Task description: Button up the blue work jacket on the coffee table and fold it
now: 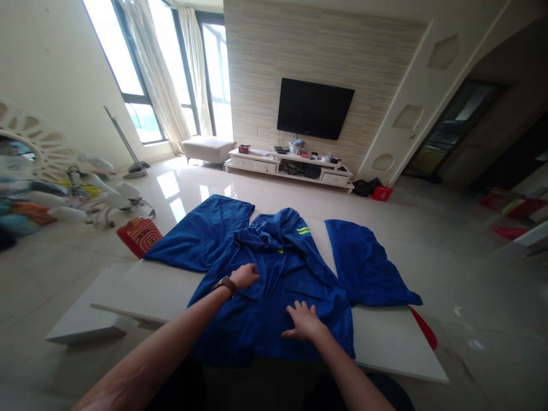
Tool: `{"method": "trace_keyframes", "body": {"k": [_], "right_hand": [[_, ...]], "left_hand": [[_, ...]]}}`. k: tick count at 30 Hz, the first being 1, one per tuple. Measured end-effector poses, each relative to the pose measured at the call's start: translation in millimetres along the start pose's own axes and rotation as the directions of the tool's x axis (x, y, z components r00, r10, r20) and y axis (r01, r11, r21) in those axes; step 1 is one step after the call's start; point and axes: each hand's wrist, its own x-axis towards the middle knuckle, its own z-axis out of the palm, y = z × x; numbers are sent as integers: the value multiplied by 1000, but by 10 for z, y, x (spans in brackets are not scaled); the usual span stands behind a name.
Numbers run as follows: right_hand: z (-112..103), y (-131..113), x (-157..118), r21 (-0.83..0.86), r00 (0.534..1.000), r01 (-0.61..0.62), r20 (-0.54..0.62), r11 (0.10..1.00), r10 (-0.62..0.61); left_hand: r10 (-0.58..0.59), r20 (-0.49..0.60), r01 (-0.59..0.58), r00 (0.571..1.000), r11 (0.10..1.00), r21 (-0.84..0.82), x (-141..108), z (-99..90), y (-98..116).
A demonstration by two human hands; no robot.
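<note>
A blue garment (274, 308) with yellow-green stripes lies spread on a low white table (385, 342), its upper part bunched up. My left hand (245, 276), with a watch on the wrist, rests at the garment's middle left, its fingers curled closed; whether cloth is pinched in them is too small to tell. Over the lower right part of the garment, my right hand (303, 322) has its fingers spread and holds nothing. More blue cloth lies to the left (205, 234) and to the right (363, 262) on the table.
A red bag (140, 235) stands by the table's left side. Beyond the floor are a white TV cabinet (252, 162) with small items, a television (315, 108) and a grey bench (208, 148). Clutter (103, 200) lies at the far left, and a red bag (382, 193) sits by the wall.
</note>
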Motion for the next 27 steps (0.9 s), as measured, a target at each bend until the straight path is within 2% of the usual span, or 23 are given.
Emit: {"method": "trace_keyframes", "body": {"k": [3, 5, 9, 11, 14, 16, 18, 19, 21, 23, 24, 25, 26, 27], "right_hand": [[-6, -135, 157, 14, 996, 2, -88, 1000, 0], [31, -248, 259, -1, 999, 4, -50, 1000, -4], [55, -468, 429, 43, 992, 123, 16, 992, -124], [33, -526, 496, 31, 988, 146, 45, 989, -147], [-26, -522, 544, 37, 983, 160, 83, 986, -162], [-74, -483, 530, 79, 979, 167, 105, 983, -175], [-117, -435, 487, 111, 975, 177, 118, 978, -189], [-134, -411, 459, 121, 973, 182, 119, 976, -196], [-152, -365, 401, 132, 974, 186, 105, 974, -200], [-150, -319, 349, 140, 976, 183, 89, 973, -197], [-143, -298, 328, 148, 978, 181, 80, 972, -194], [-132, -279, 312, 158, 978, 182, 74, 971, -195], [-119, -265, 301, 166, 978, 182, 69, 969, -196], [-104, -256, 295, 171, 979, 183, 62, 968, -196]], "left_hand": [[-4, -161, -7, 987, 997, -71, 667, -197, 292], [-37, -236, 12, 971, 994, -107, 1128, -273, 503], [-125, -351, 78, 928, 986, -145, 1952, -277, 880], [-149, -382, 104, 912, 985, -137, 2252, -225, 994], [-244, -333, 167, 911, 955, -244, 2507, -190, 1068], [-262, -313, 152, 913, 930, -336, 2564, -283, 1071], [-219, -372, 61, 902, 918, -393, 2546, -515, 1028], [-199, -429, -1, 881, 906, -423, 2508, -680, 980], [-196, -567, -122, 800, 872, -474, 2365, -1069, 809], [-252, -697, -247, 671, 811, -531, 2130, -1452, 539], [-288, -717, -272, 634, 786, -556, 1984, -1610, 380], [-336, -714, -293, 614, 743, -602, 1828, -1734, 218], [-401, -682, -315, 612, 668, -674, 1670, -1821, 65], [-432, -662, -316, 613, 633, -706, 1521, -1871, -69]]}}
